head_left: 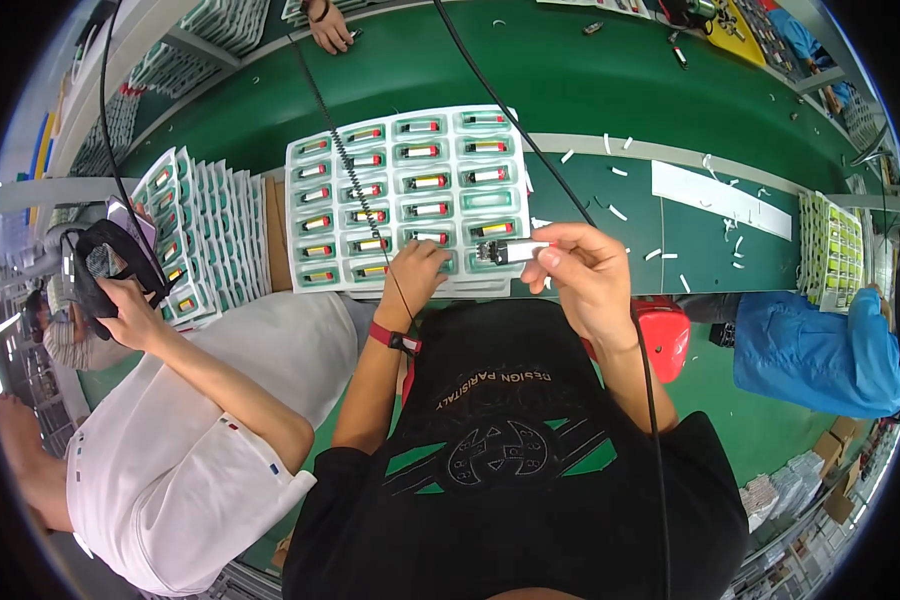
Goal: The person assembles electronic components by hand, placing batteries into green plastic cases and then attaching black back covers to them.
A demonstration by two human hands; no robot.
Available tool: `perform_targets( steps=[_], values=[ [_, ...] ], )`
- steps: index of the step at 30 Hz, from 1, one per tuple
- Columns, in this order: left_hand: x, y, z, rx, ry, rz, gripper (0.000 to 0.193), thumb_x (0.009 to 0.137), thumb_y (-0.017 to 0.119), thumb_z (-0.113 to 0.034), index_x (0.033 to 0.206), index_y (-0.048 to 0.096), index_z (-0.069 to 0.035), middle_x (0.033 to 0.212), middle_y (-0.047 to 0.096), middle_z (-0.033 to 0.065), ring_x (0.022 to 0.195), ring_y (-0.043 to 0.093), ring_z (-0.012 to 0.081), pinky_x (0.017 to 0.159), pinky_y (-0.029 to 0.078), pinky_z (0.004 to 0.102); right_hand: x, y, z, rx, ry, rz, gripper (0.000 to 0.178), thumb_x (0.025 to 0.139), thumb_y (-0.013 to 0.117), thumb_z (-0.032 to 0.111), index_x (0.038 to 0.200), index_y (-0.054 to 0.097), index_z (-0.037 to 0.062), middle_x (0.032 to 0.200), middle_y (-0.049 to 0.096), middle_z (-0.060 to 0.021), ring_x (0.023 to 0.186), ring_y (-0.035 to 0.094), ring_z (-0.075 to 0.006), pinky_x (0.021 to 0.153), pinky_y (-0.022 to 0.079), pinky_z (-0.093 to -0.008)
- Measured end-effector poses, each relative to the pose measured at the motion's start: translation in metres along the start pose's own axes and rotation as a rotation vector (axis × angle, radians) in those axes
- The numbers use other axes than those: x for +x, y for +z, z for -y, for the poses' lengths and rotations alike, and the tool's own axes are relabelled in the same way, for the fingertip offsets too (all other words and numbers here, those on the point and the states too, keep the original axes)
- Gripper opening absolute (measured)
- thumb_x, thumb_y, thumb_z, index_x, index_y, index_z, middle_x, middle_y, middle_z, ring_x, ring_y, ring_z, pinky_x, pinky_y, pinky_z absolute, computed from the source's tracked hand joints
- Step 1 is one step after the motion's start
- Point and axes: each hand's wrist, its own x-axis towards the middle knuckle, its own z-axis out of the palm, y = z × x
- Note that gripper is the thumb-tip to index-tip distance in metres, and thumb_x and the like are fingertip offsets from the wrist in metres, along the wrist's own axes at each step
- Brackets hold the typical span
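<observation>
My right hand (585,275) is closed on a small black device (510,251) with a white label and a clear or metallic end. It pinches the device between thumb and fingers, just above the lower right corner of a white blister tray (302,220). Rows of small devices with red ends and pale labels lie in that tray's pockets; one pocket (486,200) in the right column holds none. Over the tray's near edge, my left hand (417,270) rests with fingers stretched toward the near-row pockets. Its fingertips partly hide what lies beneath. A red-banded watch (397,340) circles that wrist.
Stacked filled trays (225,230) lean at the left, beside a person in white holding a black pouch (105,270). White strips (618,212) and a long white sheet (720,200) lie on the green table. A black cable (510,115) and coiled cord (335,135) hang across.
</observation>
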Motion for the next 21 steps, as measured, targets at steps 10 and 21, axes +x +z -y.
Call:
perform_targets(
  steps=[10,21],
  values=[
    [-0.003,0.002,0.010,-0.036,0.056,-0.075,0.030,0.065,0.073,-0.010,0.094,0.067,-0.011,0.089,0.058,0.0038,0.089,0.056,0.0238,0.073,0.050,0.0349,0.009,0.010,-0.003,-0.175,0.161,-0.078,0.018,0.084,0.063,0.002,0.102,0.058,-0.0008,0.082,0.062,-0.0046,0.066,0.057,-0.0074,0.057,0.044,-0.0197],
    [-0.009,-0.045,-0.011,-0.285,-0.215,-0.044,0.030,0.068,0.066,0.000,0.098,0.063,-0.004,0.097,0.059,0.0072,0.083,0.061,0.0233,0.072,0.052,0.0319,0.006,0.017,0.005,-0.264,0.111,-0.168,0.019,0.082,0.065,0.001,0.101,0.062,-0.0014,0.079,0.064,-0.0037,0.064,0.056,-0.0064,0.055,0.042,-0.0184]
  ],
)
